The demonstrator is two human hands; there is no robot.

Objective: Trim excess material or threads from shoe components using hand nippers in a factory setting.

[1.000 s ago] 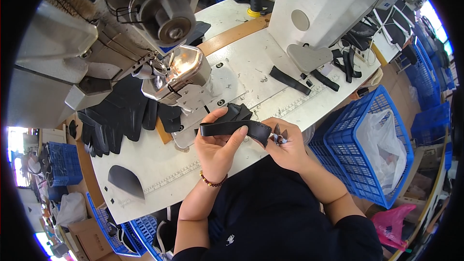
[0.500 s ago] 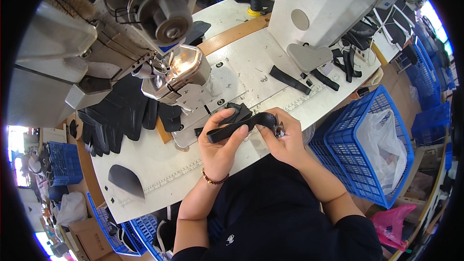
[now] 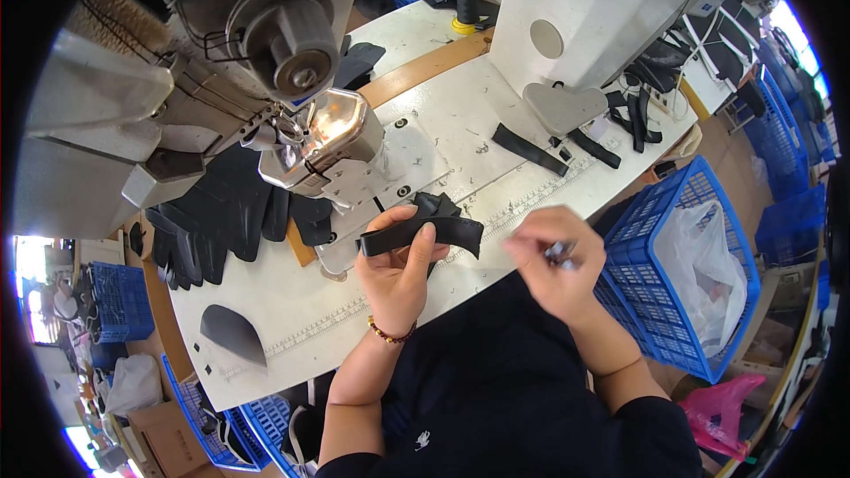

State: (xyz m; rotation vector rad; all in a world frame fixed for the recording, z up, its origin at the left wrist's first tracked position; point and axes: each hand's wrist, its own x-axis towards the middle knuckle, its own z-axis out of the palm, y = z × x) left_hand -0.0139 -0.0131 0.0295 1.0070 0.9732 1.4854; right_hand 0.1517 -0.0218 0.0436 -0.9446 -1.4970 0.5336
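My left hand [image 3: 397, 281] pinches a folded black strap [image 3: 456, 232] between thumb and fingers, over the front of the white sewing table [image 3: 354, 323]. The strap's loop lies to the left and its cut end points right. Apart from it, to the right, my right hand [image 3: 571, 283] is closed around small metal thread snips [image 3: 560, 253]; motion smears its fingertips and the blades. Just beyond the strap sits a bunched black piece [image 3: 436, 205], partly hidden by the left hand and the strap. The sewing machine's lit needle area [image 3: 332, 137] is farther off to the left.
Black cut pieces [image 3: 221, 208] are heaped left of the machine, and one curved piece [image 3: 232, 334] lies at the front left. Loose black strips [image 3: 531, 149] lie at the right. A blue crate [image 3: 655, 292] with a white bag stands against the table's right side.
My right hand has let go of the strap and moved right with the snips. The strap's right end now hangs free, while my left hand keeps its hold.
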